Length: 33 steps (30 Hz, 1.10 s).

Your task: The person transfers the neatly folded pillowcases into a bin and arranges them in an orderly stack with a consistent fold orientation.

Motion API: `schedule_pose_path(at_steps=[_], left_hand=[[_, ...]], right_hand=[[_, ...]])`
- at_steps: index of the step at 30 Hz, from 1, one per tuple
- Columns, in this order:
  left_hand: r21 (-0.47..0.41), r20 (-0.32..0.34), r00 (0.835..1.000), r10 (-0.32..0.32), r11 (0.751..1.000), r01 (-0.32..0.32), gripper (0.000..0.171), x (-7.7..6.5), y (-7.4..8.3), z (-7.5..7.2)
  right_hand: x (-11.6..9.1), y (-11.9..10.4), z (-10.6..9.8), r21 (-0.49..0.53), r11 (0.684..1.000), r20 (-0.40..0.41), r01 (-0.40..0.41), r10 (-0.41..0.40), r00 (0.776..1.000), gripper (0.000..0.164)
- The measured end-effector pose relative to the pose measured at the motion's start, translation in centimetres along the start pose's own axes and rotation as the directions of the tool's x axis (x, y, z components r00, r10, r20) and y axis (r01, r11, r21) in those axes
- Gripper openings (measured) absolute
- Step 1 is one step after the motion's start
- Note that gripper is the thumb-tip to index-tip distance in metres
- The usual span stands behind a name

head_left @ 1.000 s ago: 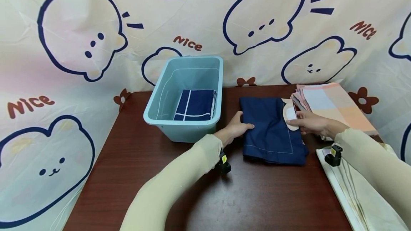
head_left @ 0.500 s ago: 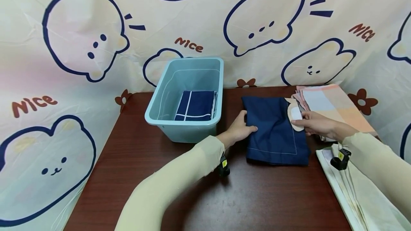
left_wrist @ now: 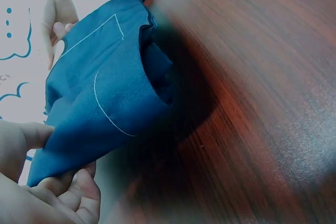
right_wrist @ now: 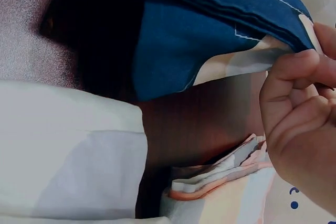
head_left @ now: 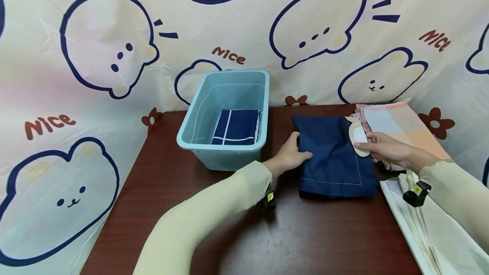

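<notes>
A folded navy blue cloth (head_left: 329, 156) with white stitching and a beige patch (head_left: 357, 134) at its right side is held between both hands. My left hand (head_left: 289, 152) pinches its left edge; in the left wrist view the thumb lies on top and the curled fingers are underneath. With my right hand (head_left: 389, 150) I grip the right edge at the patch. The right wrist view shows the cloth's stacked layers (right_wrist: 210, 3) sagging near the fingers, with a dark shadow below on the table.
Left of the cloth stands a light blue plastic bin (head_left: 223, 156) holding a folded navy cloth with white lines (head_left: 238, 125). A folded peach checked cloth (head_left: 405, 124) lies at the back right. Folded cream cloth (head_left: 439, 220) lies under the right forearm on the brown table (head_left: 305, 241).
Both hands and the navy cloth have shifted slightly to the right, the right hand a little farther than the left. The head view has also drifted a little.
</notes>
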<state>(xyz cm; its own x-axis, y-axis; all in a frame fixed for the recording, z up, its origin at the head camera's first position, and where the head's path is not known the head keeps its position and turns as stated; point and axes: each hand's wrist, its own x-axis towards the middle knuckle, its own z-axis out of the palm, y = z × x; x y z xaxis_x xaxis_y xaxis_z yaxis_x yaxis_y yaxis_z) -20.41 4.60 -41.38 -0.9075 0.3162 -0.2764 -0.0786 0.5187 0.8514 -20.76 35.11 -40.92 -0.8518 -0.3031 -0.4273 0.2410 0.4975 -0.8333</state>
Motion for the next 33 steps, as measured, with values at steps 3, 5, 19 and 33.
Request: schedule_pose_path(at_steps=[3, 5, 19, 33], left_hand=[[0.007, -0.002, 1.000, 0.004, 1.000, -0.003, 0.063, -0.2, 0.1, 0.1], [0.011, -0.002, 1.000, 0.005, 1.000, -0.005, 0.062, -0.4, 0.1, 0.1], [0.017, -0.023, 1.000, 0.006, 1.000, -0.006, 0.065, -1.2, 1.0, -0.3], [-0.006, -0.018, 0.999, 0.038, 0.999, -0.038, 0.069, -1.5, 2.2, -0.8]], right_hand=[[-0.2, -0.1, -0.1, 0.006, 1.000, 0.005, 0.012, -0.012, 1.000, 0.029], [-0.3, 0.0, -0.1, 0.012, 1.000, 0.012, 0.019, -0.019, 1.000, 0.026], [-0.9, -0.8, -0.3, 0.027, 0.999, 0.055, 0.028, -0.029, 0.998, 0.018], [-1.6, -1.2, -1.4, 0.059, 0.997, 0.106, 0.051, -0.057, 0.993, 0.018]])
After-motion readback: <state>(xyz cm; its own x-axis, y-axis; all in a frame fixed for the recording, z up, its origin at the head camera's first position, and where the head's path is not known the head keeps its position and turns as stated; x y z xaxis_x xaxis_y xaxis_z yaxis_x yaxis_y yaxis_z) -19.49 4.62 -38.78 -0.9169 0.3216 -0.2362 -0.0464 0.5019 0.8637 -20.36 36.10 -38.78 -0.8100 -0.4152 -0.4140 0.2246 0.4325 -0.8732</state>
